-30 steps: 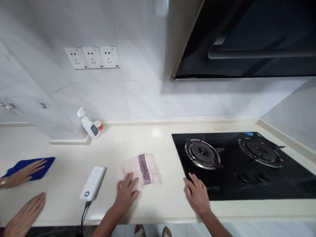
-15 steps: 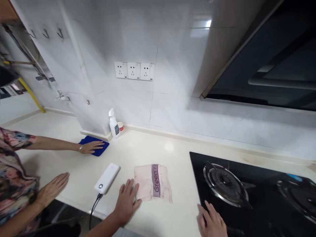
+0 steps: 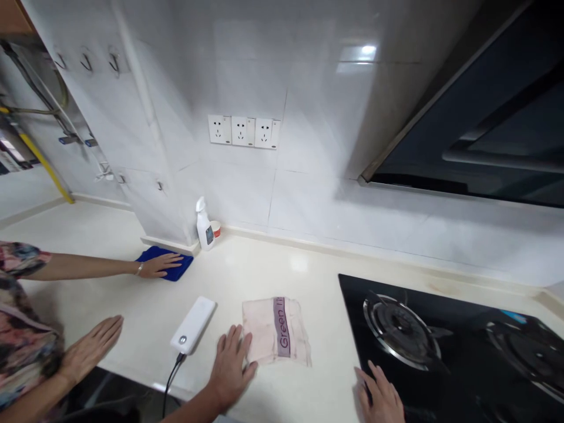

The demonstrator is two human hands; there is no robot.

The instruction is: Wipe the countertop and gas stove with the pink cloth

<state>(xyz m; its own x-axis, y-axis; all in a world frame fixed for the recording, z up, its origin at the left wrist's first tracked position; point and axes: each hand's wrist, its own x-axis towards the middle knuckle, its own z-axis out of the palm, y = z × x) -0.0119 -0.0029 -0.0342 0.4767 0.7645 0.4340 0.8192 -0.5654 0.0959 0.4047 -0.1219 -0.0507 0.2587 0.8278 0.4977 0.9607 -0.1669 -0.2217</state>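
Observation:
My left hand (image 3: 230, 367) lies flat on the pale countertop, fingers spread, at the left edge of a folded pink towel (image 3: 259, 329). A purple band with lettering runs across the towel. My right hand (image 3: 379, 393) rests at the near left edge of the black gas stove (image 3: 356, 305), its fingers apart and nothing in it. To the left of my left hand lies a white power bank (image 3: 194, 323) with a black cable (image 3: 171, 376) plugged into its near end.
At the left, another person's hand (image 3: 161, 265) lies on a blue cloth (image 3: 178, 272); their other hand (image 3: 92, 346) rests at the counter edge. A white spray bottle (image 3: 204, 226) and a small cup (image 3: 215, 228) stand by the wall. A range hood (image 3: 484, 141) overhangs the stove.
The view has shifted slightly, so most things sit a little lower in the picture. Both my hands keep their places beside the towel and the stove.

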